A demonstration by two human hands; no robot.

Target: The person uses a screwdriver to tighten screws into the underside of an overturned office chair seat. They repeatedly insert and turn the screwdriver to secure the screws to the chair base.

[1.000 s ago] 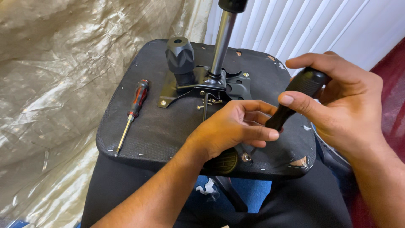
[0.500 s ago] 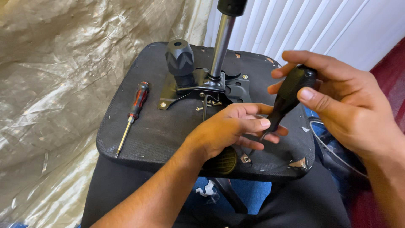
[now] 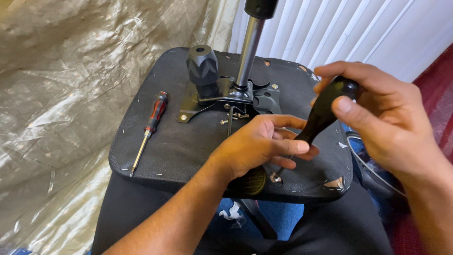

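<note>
Screwdriver with black handle (image 3: pixel 325 111) stood tilted over the near right edge of the upturned chair seat (image 3: pixel 188 141), its tip down at a screw (image 3: pixel 275 178) by the seat's rim.

Head view: the seat's black fabric underside lay across my lap, worn through in small patches near the right corner. Crinkled plastic sheeting (image 3: pixel 71 94) hung to the left, white vertical blinds (image 3: pixel 354 33) behind. A black metal mechanism plate (image 3: pixel 236 99) with a knob (image 3: pixel 202 66) and a chrome gas-lift column (image 3: pixel 248 47) rose from the seat's middle. A red-and-black screwdriver (image 3: pixel 150 125) lay apart, on the left.

My right hand (image 3: pixel 382 123) was wrapped around the bulbous handle, thumb pressed on it. My left hand (image 3: pixel 257 146) pinched the shaft low down.
</note>
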